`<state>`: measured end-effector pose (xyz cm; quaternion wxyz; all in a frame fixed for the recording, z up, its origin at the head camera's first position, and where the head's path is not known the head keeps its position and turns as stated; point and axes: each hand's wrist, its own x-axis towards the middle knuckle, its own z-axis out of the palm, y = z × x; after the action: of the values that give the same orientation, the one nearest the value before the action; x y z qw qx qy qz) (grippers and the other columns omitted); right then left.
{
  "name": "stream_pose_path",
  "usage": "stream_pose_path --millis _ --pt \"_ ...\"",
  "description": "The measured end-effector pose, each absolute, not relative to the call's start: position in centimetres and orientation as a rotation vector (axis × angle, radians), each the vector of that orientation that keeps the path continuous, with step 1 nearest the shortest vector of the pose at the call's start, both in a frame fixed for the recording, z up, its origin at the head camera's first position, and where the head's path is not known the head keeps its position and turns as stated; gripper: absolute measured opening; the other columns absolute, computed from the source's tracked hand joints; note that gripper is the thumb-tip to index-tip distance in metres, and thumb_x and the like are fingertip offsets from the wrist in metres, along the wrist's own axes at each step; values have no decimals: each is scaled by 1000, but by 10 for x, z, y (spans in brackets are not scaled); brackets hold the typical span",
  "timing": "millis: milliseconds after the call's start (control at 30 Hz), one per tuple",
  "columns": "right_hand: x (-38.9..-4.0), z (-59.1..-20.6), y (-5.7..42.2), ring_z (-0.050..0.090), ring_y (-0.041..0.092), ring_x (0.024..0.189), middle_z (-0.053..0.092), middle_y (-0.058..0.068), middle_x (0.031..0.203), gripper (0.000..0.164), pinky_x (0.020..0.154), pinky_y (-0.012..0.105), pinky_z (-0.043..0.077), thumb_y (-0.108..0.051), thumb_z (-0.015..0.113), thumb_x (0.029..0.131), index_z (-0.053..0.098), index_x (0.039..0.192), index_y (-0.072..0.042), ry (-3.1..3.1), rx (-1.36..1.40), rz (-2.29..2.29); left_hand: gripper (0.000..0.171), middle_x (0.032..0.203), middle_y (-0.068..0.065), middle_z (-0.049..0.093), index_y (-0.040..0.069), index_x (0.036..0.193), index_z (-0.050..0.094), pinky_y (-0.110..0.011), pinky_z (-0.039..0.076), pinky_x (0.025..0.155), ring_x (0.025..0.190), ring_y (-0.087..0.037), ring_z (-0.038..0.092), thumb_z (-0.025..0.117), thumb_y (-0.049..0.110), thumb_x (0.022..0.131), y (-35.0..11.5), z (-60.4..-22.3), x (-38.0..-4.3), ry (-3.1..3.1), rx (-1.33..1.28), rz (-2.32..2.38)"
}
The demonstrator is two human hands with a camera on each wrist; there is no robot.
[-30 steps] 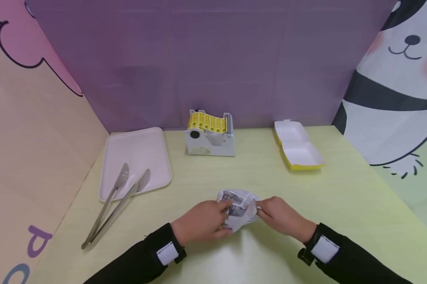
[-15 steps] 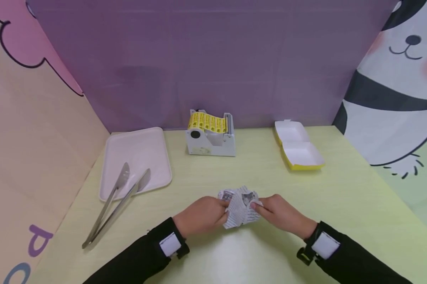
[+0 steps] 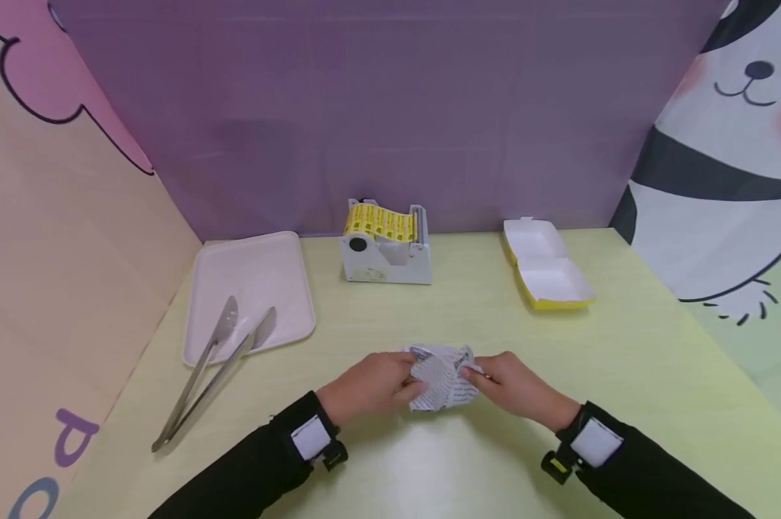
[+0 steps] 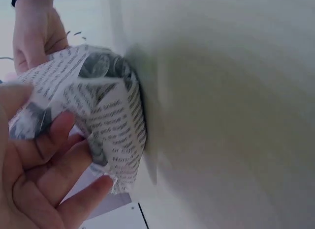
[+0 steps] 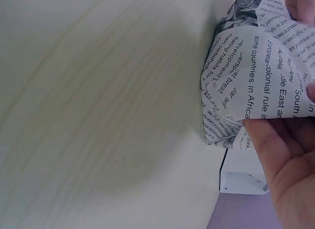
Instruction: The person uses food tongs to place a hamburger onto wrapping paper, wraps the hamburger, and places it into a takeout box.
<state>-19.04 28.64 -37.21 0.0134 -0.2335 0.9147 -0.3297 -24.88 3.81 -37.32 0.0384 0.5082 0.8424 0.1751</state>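
Fingers of the left hand [image 3: 367, 386] are spread and half bent against the left end of a printed paper bundle [image 3: 443, 378]; whether paper is pinched there cannot be told. By the fingers of the right hand [image 3: 523, 386] the bundle's right end is pinched, the thumb laid on the near face and the other fingers partly hidden by a fold. The bundle is placed between both sets of fingers, above the worktop [image 3: 396, 476] or on it; which of the two cannot be judged. Beyond the left fingers, a grey label dispenser [image 3: 396, 274] is seen, loaded with a roll of yellow labels [image 3: 382, 222]. To the left of the left fingers, and farther out, a pale tray [image 3: 260, 267] is placed, with metal tongs [image 3: 223, 328] laid partly over its near edge, their joined end pointed toward the near side. Beyond the right fingers and a little to their right, a yellow box [image 3: 554, 277] with white insides is seen with its lid folded back
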Motion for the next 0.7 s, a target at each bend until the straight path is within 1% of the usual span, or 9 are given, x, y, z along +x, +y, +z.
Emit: stream_pose_path --millis 100,133,200,233,300,400,467,567,700 --pt "-191 -371 286 32 -2 51 47 -10 59 18 48 20 34 -12 57 98 71 90 -5 2842 -722 -1030 40 98 0 66 7 98 70 -17 47 64 73 -4 56 74 44 84 39 -375 -245 2608 1521 573" --pt "-191 -371 286 32 -2 51 49 -9 60 18 48 20 35 -12 56 98 71 91 -5 2834 -713 -1034 48 103 -1 66 6 104 70 -17 48 67 77 -4 58 77 46 80 39 -376 -244 2625 1521 563" --pt "-192 -370 286 33 -1 52 51 -6 61 19 49 20 35 -13 56 99 71 91 -5 2818 -689 -1036 51 106 -2 66 6 108 70 -18 50 73 83 -6 61 79 45 76 39 -376 -243 2639 1516 539" --pt "-192 -370 286 35 -1 52 52 -5 61 19 50 20 36 -14 56 99 70 91 -5 2814 -681 -1033 50 109 -3 66 6 109 71 -19 51 77 89 -7 63 80 42 76 39 -377 -244 2638 1519 533" --pt "-193 -370 286 40 0 55 60 -3 67 20 52 21 39 -14 55 99 70 92 -4 2798 -666 -1035 46 114 -4 66 8 112 71 -22 51 86 98 -11 64 81 36 77 38 -377 -245 2617 1526 542" --pt "-195 -370 285 44 1 58 63 -3 71 21 55 22 41 -15 54 100 69 92 -3 2784 -649 -1025 40 118 -4 66 11 113 72 -23 50 91 105 -12 64 82 27 78 37 -376 -249 2560 1543 586" --pt "-196 -369 286 45 2 60 63 -5 74 21 55 22 41 -16 54 100 69 94 -3 2768 -645 -1033 39 121 -4 66 12 115 72 -23 49 92 108 -12 63 81 24 79 37 -376 -251 2525 1552 603" --pt "-196 -369 286 44 2 59 61 -5 73 22 55 23 40 -17 53 101 69 94 -4 2756 -640 -1042 38 123 -3 66 12 117 71 -22 48 92 110 -11 62 80 20 81 38 -375 -254 2483 1532 637" --pt "-196 -368 286 45 2 61 64 -5 75 22 56 22 41 -17 54 101 70 95 -3 2759 -627 -1051 33 119 -3 67 9 117 70 -21 50 88 103 -8 64 74 22 87 39 -373 -255 2469 1503 674"
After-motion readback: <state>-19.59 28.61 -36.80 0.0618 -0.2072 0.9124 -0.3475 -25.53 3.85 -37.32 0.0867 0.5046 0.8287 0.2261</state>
